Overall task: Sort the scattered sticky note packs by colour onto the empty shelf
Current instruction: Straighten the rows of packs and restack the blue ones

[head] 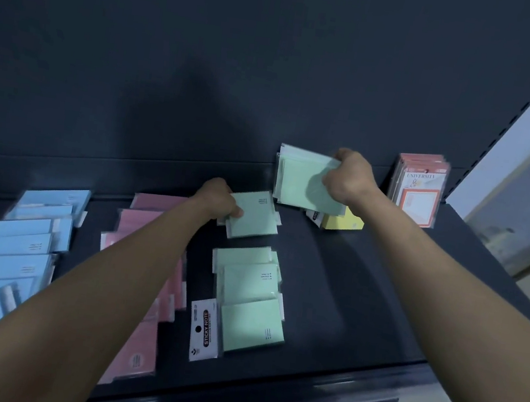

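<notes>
Pinching green pack (253, 214) in left hand (220, 200) at far end of green column (249, 286), clutching green stack (296, 179) in right hand (349, 178); seemingly finishing blue column (26, 237) and pink column (150, 219) at left, leaving yellow pack (343, 223) far right.

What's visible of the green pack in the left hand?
The green pack is a pale green pad in a clear plastic sleeve, dark print near its upper right corner. It lies skewed on or just above the dark shelf, behind other green packs. The left hand grips its left edge, thumb on top.
</notes>
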The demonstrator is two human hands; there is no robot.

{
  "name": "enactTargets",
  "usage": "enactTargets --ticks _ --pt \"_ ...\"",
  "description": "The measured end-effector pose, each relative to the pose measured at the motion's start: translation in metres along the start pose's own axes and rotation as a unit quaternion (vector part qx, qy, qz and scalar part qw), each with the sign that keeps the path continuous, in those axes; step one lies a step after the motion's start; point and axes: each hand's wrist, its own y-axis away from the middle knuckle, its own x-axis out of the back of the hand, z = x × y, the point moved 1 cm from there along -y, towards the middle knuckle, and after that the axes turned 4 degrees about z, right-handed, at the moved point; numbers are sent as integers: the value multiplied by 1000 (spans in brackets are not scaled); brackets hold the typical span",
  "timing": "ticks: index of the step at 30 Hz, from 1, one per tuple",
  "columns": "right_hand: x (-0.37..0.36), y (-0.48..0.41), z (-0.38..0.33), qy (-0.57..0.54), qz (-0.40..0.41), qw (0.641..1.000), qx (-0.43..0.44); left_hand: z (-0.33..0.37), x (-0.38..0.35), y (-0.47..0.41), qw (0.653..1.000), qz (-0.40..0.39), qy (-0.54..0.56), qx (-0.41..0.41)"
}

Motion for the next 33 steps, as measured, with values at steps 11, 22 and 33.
enactTargets --ticks 11,22,33 --pt "-4 -7 2 -4 -6 1000 13 8 -7 -3 995 29 -72 56" --pt "-9 -6 6 9 8 1000 24 7 -11 3 996 -73 42 42" --pt "-26 -10 -7 -45 69 994 67 -10 -2 28 983 -20 167 -70"
